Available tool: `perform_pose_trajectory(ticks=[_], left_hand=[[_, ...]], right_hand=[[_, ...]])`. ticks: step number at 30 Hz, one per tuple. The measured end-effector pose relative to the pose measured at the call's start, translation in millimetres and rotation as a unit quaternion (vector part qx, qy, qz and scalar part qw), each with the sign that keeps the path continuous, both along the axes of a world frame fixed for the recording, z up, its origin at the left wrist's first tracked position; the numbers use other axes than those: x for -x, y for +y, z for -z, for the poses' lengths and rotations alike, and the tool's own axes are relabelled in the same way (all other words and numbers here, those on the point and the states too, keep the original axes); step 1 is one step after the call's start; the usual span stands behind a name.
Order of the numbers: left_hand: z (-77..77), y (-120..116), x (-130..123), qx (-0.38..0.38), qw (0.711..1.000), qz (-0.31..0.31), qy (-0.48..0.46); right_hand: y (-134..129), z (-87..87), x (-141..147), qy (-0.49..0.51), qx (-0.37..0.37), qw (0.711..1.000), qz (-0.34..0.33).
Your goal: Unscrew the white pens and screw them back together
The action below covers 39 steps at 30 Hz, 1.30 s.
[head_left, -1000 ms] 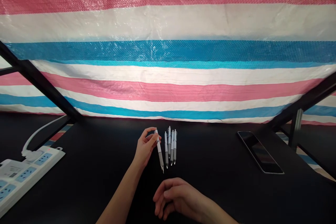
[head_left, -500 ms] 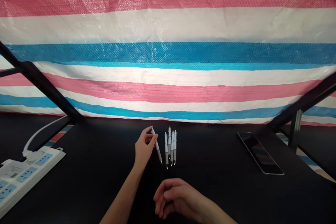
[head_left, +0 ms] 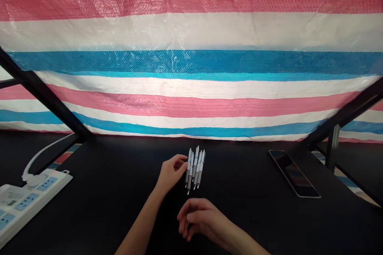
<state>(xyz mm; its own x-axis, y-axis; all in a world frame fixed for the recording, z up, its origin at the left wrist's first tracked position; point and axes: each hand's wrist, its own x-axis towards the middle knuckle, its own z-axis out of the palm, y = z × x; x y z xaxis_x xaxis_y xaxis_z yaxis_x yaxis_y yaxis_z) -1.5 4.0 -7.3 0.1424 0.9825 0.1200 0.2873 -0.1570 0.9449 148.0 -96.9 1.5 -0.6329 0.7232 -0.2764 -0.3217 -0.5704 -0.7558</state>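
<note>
Pens (head_left: 195, 169), five or so with white and grey barrels, lie bunched close together on the black desk (head_left: 119, 159), their tips slanting toward the person, at about 12 o'clock from the right hand (head_left: 196, 219). The left hand (head_left: 171, 174) sits just beside the bunch on its 9 o'clock side, its fingers (head_left: 180, 160) curled in and the fingertips meeting the nearest pen; whether they pinch it or only touch it is hard to say from this angle. The right hand stays low and well apart from the pens, loosely curled and holding nothing. The main risk lies in how tightly the round barrels crowd each other: a nudge from the left fingertips could roll one pen into its neighbours and scatter them, and a pen drawn out at a slant could snag the others. A pen rolling far toward 3 o'clock could reach the phone (head_left: 295, 173).
</note>
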Motion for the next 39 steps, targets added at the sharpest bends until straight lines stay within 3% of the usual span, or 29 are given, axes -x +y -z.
perform_pose_trajectory(ticks=[3,5,7,9,11,14,17,20,27,33,39], left_hand=[[-2.3,-1,-1,0.004,0.999,0.042,0.024],[-4.5,-1,-3,0.002,0.997,0.066,0.046],[-5.9,-2,-5,0.001,0.995,0.083,0.055],[-5.9,-4,-7,0.000,0.994,0.094,0.053],[-4.7,-5,-8,-0.006,0.994,0.096,0.047],[-1.1,-6,-10,-0.013,0.995,0.094,0.030],[3.5,-7,-11,-0.015,0.996,0.092,0.011],[7.4,-7,-12,-0.015,0.996,0.088,-0.014],[7.7,-8,-11,-0.018,0.995,0.089,-0.042],[10.7,-9,-11,-0.019,0.995,0.074,-0.059],[10.9,-11,-11,-0.022,0.996,0.052,-0.075]], right_hand=[[9,-2.1,-6,-0.134,-0.135,0.976,0.107],[17,-4.1,-14,-0.261,-0.257,0.911,0.191],[24,-4.6,-24,-0.355,-0.378,0.822,0.235],[29,-2.6,-34,-0.424,-0.470,0.746,0.207],[31,1.7,-41,-0.489,-0.523,0.688,0.122],[32,10.1,-43,-0.549,-0.545,0.634,0.025],[32,18.3,-39,-0.583,-0.557,0.591,0.031],[33,23.9,-35,-0.588,-0.572,0.568,0.069],[31,19.9,-32,-0.564,-0.591,0.567,0.108],[22,17.2,-33,-0.569,-0.599,0.547,0.135],[21,21.0,-34,-0.541,-0.579,0.567,0.226]])
